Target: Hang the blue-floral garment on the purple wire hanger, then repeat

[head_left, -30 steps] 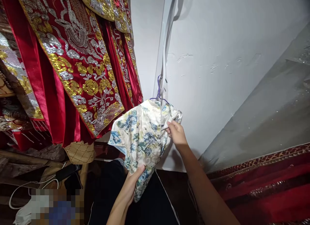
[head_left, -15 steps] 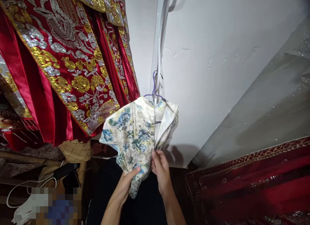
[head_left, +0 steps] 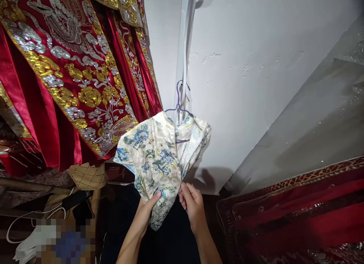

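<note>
A cream dress with blue flowers (head_left: 155,154) hangs on a purple hanger (head_left: 178,102) hooked to a white strip on the wall. My left hand (head_left: 148,211) grips the bunched lower part of the dress from the left. My right hand (head_left: 193,205) pinches the same gathered cloth from the right, fingers closed on its edge. Both hands sit close together below the dress.
Red robes with gold and silver embroidery (head_left: 79,74) hang at the left, close to the dress. A white wall (head_left: 256,66) stands behind. Red patterned cloth (head_left: 298,214) lies at the lower right. Cables and a tan quilted bag (head_left: 88,176) clutter the lower left.
My right hand dropped from the dress's upper right edge to its lower bunched part beside my left hand. The dress hangs slightly further left in view.
</note>
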Demonstrator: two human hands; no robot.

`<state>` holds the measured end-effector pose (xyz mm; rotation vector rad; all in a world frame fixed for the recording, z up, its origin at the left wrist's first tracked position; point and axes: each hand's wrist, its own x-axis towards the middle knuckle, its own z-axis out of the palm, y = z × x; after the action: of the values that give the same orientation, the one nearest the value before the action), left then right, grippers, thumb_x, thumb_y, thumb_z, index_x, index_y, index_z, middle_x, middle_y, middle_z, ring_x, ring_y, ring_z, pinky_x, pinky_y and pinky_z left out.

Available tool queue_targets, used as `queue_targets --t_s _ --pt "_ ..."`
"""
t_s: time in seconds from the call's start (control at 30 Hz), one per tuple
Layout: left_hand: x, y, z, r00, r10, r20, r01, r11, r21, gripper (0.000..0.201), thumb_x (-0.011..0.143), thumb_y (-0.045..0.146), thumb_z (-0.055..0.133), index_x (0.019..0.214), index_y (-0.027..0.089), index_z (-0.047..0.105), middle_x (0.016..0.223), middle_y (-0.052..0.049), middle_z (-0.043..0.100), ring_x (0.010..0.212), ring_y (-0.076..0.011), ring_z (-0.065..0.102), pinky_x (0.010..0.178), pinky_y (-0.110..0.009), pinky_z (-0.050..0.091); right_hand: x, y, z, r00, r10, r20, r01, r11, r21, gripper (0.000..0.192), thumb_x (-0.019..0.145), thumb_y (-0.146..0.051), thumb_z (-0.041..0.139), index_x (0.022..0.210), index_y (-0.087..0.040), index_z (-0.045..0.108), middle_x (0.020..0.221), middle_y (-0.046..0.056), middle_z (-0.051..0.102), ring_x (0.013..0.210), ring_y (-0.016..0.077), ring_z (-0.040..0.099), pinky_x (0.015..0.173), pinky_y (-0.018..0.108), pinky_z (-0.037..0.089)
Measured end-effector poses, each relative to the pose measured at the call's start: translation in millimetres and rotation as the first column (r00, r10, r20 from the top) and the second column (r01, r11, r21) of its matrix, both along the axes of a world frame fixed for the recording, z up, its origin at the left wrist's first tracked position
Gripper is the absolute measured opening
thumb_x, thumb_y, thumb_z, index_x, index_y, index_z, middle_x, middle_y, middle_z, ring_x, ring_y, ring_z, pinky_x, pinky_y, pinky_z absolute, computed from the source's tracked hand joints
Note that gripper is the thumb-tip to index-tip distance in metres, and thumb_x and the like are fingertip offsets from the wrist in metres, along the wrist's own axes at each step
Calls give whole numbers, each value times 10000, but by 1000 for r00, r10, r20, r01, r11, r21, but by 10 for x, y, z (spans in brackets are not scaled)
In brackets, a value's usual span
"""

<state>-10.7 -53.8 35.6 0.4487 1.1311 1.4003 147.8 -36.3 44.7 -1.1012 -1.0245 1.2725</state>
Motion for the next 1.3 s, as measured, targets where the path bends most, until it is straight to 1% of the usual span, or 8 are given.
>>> queue_targets --t_s 0.17,0.27,0.37,0.6,0.83,1.07,1.17,1.3 --pt "49 -2 -62 952 199 -231 -201 980 15 583 774 379 814 1281 199 590 1314 -113 666 1355 -344 531 1175 -452 377 -56 -33 15 998 -63 -13 63 998 -20 450 908 -548 624 652 -192 520 583 -27 444 532 108 355 504 259 281" --pt "165 -100 -107 843 391 -369 -332 919 214 673 812 420 769 1383 251 456 1381 -99 579 1369 -311 497 1163 -412 380 -80 -68 25 1000 19 0 -19 1000 -12 441 922 -503 599 624 -197 490 575 -24 444 540 112 366 510 263 278" --pt "319 -216 -97 716 493 -494 -300 857 420 649 856 399 723 1403 266 400 1471 -117 439 1396 -288 434 1186 -401 336 -127 -137 75 990 140 24 -140 990 -1 418 927 -470 567 620 -197 485 561 -25 448 532 110 367 509 266 264" --pt "495 -311 82 627 481 -613 -128 840 528 197 897 386 666 1017 250 742 1484 -110 434 1446 -340 352 1224 -457 254 -180 -262 305 958 280 70 -280 960 0 366 916 -383 536 606 -193 497 528 -39 421 518 105 363 526 260 292" --pt "424 -215 37 830 246 -500 -31 916 399 318 860 409 712 1119 225 701 1176 -119 668 1135 -290 607 1016 -359 464 -148 -236 360 937 313 154 -315 949 -9 356 914 -361 539 598 -200 513 480 -44 435 490 117 409 536 262 339" --pt "254 -86 67 700 220 -679 262 806 531 149 959 232 562 865 197 671 807 -36 586 761 -179 568 712 -269 440 -143 -79 455 959 277 53 -276 961 -34 355 901 -393 576 622 -175 610 439 -27 490 429 99 380 478 254 279" --pt "238 -52 71 670 198 -715 315 796 516 140 963 202 549 904 194 676 837 -52 601 791 -190 586 730 -271 439 -100 180 692 987 156 -45 -155 988 18 354 862 -425 623 620 -166 619 433 -37 470 403 77 339 427 231 215" --pt "255 -65 92 660 151 -736 379 780 499 155 972 187 525 935 194 676 865 -70 615 827 -205 602 744 -275 442 -17 665 1288 982 1 -189 29 988 154 315 804 -390 688 607 -165 589 415 -69 406 375 48 293 376 188 194"
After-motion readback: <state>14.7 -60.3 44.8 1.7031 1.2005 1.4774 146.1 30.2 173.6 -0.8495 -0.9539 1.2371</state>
